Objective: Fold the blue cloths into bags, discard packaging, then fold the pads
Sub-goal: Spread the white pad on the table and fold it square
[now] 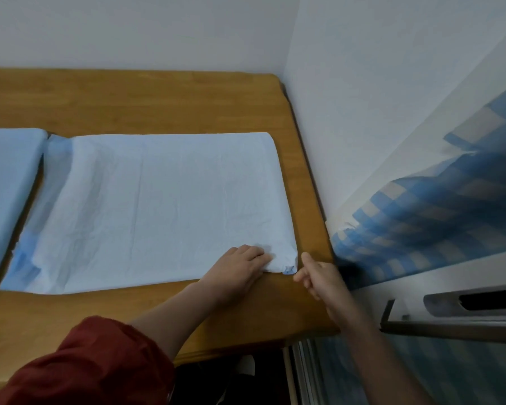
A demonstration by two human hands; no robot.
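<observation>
On the table (158, 97), left fingers (257, 254) press flat on the pad (164, 206) corner, right fingers (303, 274) curled alongside.

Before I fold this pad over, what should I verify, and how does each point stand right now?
1. Pad spread flat on the table: ok, only light creases.
2. Left hand steadying the near right corner: ok, it rests on the pad.
3. Right hand has a grip on that corner: cannot tell. Its fingertips sit right at the corner, but contact is unclear.
4. Pad's left edge lies even: not ok, it is rumpled, with darker blue showing.
5. Blue stack on the left is clear of the pad: ok, a strip of wood shows between them, narrow at the far end.
</observation>
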